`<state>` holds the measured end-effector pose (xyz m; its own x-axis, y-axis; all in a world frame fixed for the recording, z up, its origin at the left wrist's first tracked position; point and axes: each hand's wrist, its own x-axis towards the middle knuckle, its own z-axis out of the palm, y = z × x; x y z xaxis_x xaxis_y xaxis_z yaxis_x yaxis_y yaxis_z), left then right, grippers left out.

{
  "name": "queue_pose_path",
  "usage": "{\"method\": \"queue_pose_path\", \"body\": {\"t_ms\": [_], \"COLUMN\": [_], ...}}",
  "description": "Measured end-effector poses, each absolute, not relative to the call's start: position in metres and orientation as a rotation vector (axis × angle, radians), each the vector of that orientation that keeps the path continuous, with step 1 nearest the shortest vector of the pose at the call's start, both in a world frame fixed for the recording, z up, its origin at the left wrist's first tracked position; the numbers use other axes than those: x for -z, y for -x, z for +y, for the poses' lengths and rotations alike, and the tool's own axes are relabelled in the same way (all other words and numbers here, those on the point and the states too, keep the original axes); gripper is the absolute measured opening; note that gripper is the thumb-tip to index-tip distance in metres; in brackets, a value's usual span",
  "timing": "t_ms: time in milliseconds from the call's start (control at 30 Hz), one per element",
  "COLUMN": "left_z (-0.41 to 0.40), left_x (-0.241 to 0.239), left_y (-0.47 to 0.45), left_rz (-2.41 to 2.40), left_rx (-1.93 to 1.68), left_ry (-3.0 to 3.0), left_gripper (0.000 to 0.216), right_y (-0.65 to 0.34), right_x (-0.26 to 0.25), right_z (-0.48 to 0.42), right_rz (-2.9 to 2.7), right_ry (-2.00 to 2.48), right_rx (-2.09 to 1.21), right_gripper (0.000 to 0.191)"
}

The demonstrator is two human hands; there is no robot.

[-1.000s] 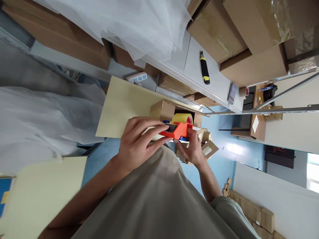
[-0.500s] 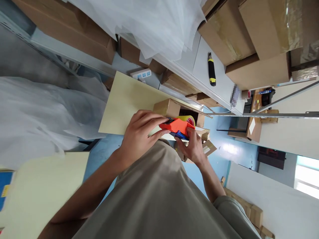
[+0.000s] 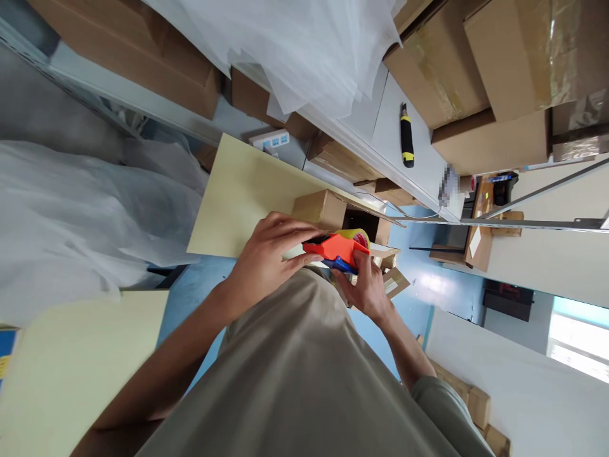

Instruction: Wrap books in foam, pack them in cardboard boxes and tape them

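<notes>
Tape dispenser [image 3: 335,249], orange with a blue part on its near side, is held level in front of my torso, above the near edge of the pale yellow tabletop [image 3: 238,184]. My left hand [image 3: 264,257] is partly closed, fingers and thumb gripping the dispenser's left end. My right hand [image 3: 367,289] is curled, thumb and fingers pinching its right end. A yellow tape roll [image 3: 353,234] shows at the dispenser's far side.

Surroundings: an open carton [image 3: 316,208] stands on the tabletop just beyond the dispenser, limiting clearance on the far side. Farther back, a grey shelf [image 3: 380,143] carries a black-and-yellow utility knife [image 3: 406,136], white foam sheeting [image 3: 309,57] and, to the right, taped cartons [image 3: 504,70]. A white power strip [image 3: 269,139] lies far left of the open carton.

Markings: the tape roll's core bears red print, too small to read. A blue panel [image 3: 6,343] at near left bears a yellow patch; its content cannot be read.
</notes>
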<state>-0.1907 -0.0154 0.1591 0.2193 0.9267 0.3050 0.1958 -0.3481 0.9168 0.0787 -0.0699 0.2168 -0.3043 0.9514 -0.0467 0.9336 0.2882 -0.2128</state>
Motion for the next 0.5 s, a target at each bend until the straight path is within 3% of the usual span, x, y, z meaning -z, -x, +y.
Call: {"method": "queue_pose_path", "body": {"t_ms": [333, 500], "left_z": [0.016, 0.007], "left_x": [-0.141, -0.113], "left_y": [0.200, 0.167], "left_rz": [0.809, 0.803], "left_rx": [-0.766, -0.766], "left_ry": [-1.265, -0.958], "left_gripper": [0.050, 0.058], "right_y": [-0.074, -0.061], "right_x": [-0.268, -0.287], "right_z": [-0.052, -0.036], "right_rz": [-2.440, -2.330], "right_ry": [2.017, 2.385], "right_rx": [-0.797, -0.869], "right_gripper": [0.059, 0.048]}}
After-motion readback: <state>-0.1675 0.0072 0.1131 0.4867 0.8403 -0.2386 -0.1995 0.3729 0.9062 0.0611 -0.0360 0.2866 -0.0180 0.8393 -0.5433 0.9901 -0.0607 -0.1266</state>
